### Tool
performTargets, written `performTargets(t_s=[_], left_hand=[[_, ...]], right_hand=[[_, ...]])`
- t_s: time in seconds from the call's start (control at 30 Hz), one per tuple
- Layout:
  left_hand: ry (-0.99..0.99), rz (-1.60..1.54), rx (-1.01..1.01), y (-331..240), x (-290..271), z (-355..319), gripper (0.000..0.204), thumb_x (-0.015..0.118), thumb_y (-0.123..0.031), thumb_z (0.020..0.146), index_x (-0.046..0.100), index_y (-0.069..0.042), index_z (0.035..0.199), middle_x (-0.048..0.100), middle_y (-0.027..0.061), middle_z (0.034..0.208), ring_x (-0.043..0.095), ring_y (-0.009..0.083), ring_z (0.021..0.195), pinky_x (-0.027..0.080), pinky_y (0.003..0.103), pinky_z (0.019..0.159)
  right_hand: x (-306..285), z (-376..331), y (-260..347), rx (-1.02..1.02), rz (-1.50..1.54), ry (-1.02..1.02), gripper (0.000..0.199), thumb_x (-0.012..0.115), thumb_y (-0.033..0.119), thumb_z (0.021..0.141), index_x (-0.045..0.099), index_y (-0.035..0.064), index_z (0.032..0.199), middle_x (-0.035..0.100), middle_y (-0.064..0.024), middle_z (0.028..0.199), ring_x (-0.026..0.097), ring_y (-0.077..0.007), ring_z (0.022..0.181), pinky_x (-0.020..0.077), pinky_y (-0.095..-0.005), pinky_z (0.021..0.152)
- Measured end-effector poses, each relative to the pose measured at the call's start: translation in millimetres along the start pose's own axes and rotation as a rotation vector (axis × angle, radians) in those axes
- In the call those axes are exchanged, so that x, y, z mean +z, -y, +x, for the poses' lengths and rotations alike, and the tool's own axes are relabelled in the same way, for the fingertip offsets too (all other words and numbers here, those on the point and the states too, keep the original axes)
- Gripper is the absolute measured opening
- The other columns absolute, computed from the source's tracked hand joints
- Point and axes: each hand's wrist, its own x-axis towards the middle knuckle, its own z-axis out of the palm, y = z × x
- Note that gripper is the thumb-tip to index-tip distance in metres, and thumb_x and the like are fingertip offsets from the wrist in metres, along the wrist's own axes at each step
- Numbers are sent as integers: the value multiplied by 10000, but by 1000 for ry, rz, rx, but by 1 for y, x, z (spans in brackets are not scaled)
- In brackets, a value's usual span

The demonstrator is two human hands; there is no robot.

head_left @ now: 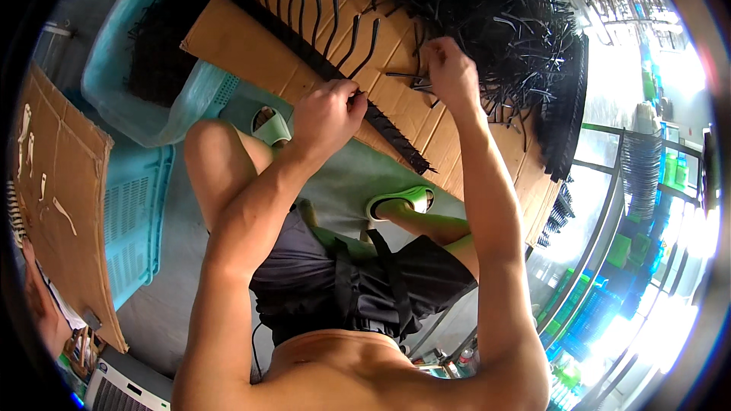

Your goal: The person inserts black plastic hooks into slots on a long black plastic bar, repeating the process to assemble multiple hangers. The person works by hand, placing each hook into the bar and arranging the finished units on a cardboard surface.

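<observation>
A long black toothed strip point(394, 133) lies slantwise along the cardboard's near edge. Several slim black rods with bent ends, like eyeglass temples point(335, 23), stand in a row in its far part. My left hand point(329, 116) is closed in a pinch at the strip, just nearer than the last standing temple; what is between the fingertips is hidden. To its right, my right hand point(454, 74) hovers by the edge of a big heap of loose black temples point(495, 19). Its fingers are drawn together, and I cannot make out what they hold. Loose temples point(403, 74) lie beside it.
Cardboard point(251, 53) covers the work surface. A second dark strip point(567, 106) stands at the heap's right. On the left are a pale blue plastic-lined basket point(164, 118), a blue crate point(137, 213) and an upright cardboard sheet point(61, 190). A person's arm point(46, 297) shows at the far left.
</observation>
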Motion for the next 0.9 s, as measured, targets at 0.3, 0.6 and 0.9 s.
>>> performTargets(t_s=[0.3,0.6,0.9], left_hand=[[14,65,104,-2,-7,4,104,700,-145,808,676,-44,819,693,118,783,675,287,693,533,365,588],[-40,66,159,-1,0,3,97,675,-134,795,638,-65,738,654,107,719,639,298,665,507,415,579],[-19,96,141,3,1,1,91,682,-152,802,664,-67,824,660,110,781,646,294,708,507,405,578]], right_hand=[[20,-46,11,80,-205,226,294,644,257,874,640,-32,927,678,-251,840,677,-389,709,569,-432,677],[19,-66,70,278,858,-15,165,651,95,893,620,-50,967,687,-100,823,677,-144,752,535,-259,665],[20,-73,74,-144,250,38,198,702,109,821,640,-19,959,695,-164,910,700,-252,823,542,-319,707]])
